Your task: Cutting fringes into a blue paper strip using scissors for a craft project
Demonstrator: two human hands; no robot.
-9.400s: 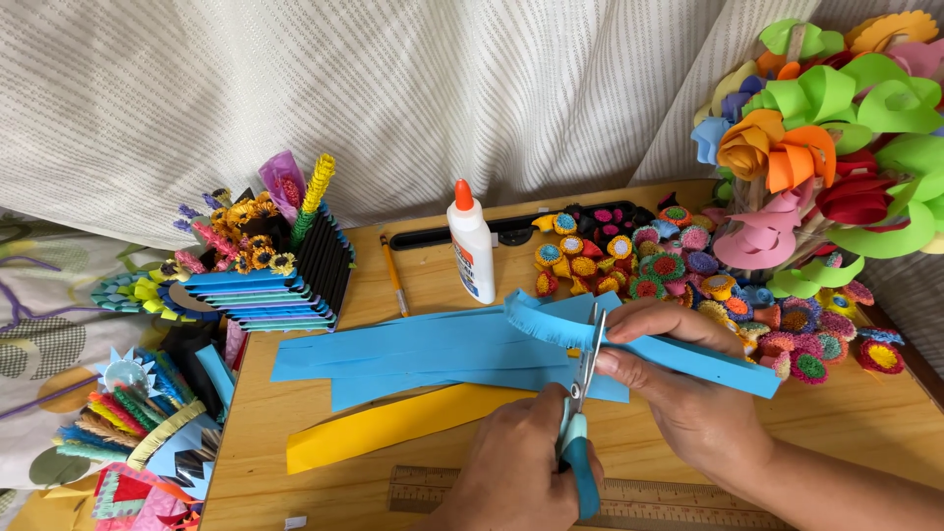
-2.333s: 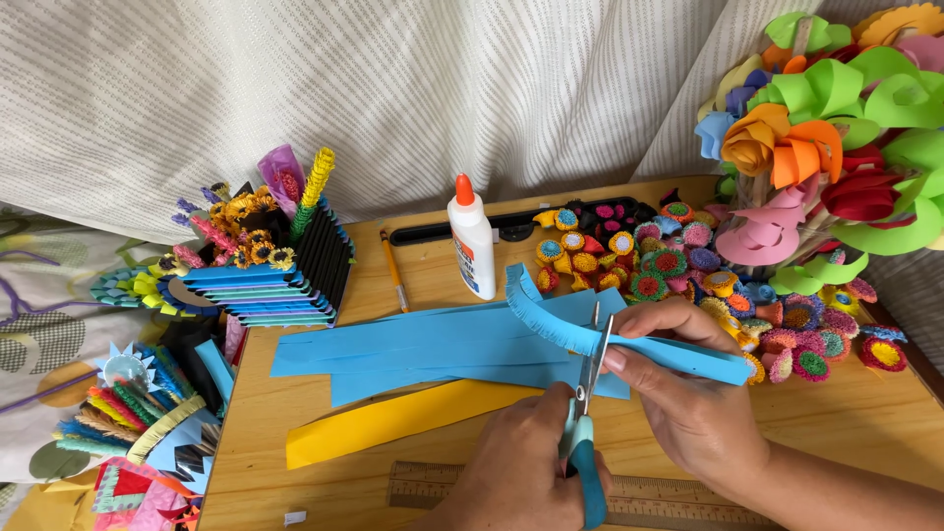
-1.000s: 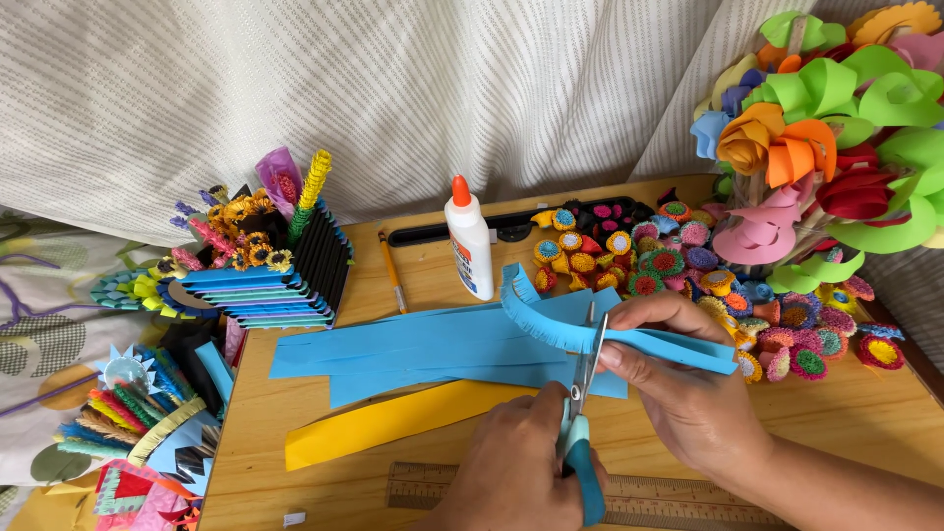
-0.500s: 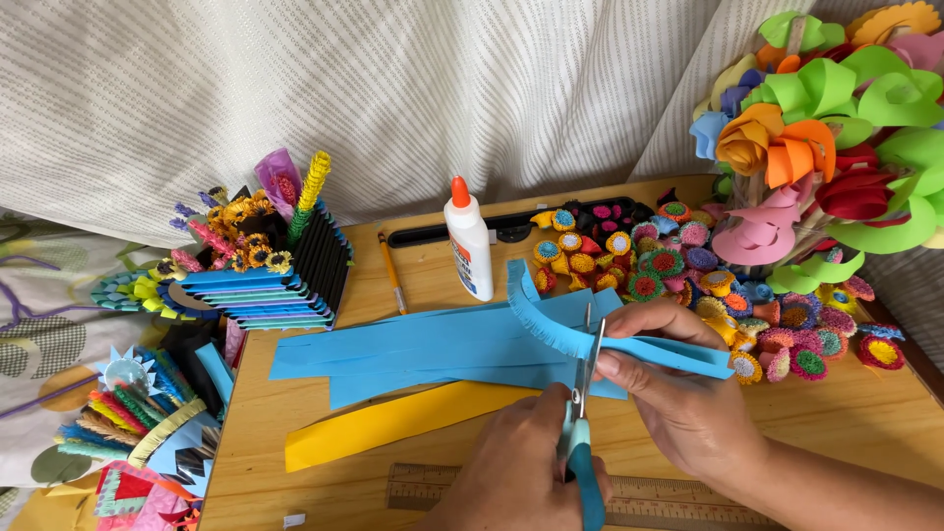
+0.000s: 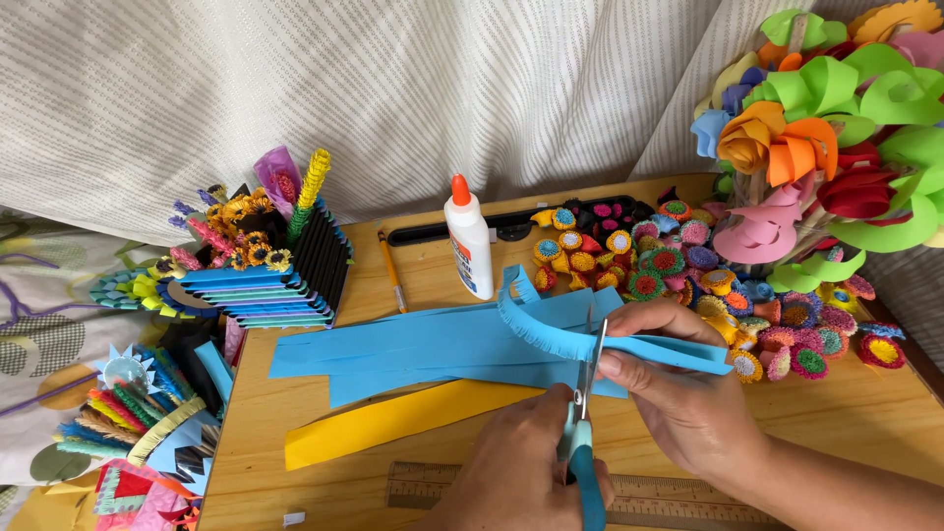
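Our right hand [image 5: 688, 403] pinches the blue paper strip [image 5: 590, 339] between thumb and fingers, at 3 o'clock of the scissors [image 5: 582, 433], which our left hand [image 5: 521, 467] grips. Since a moment ago the blades have risen from the strip's lower edge and the fringe has lengthened. The glue bottle [image 5: 469, 238] stands at 11 o'clock on the bench [image 5: 885, 413].

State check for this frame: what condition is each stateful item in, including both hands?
Scissors: blades slightly open on the strip.
Blue paper strip: fringed along one edge, curling up.
Glue bottle: upright, capped.
Left hand: gripping the scissors.
Right hand: pinching the strip.
Yellow strip: flat, uncut.
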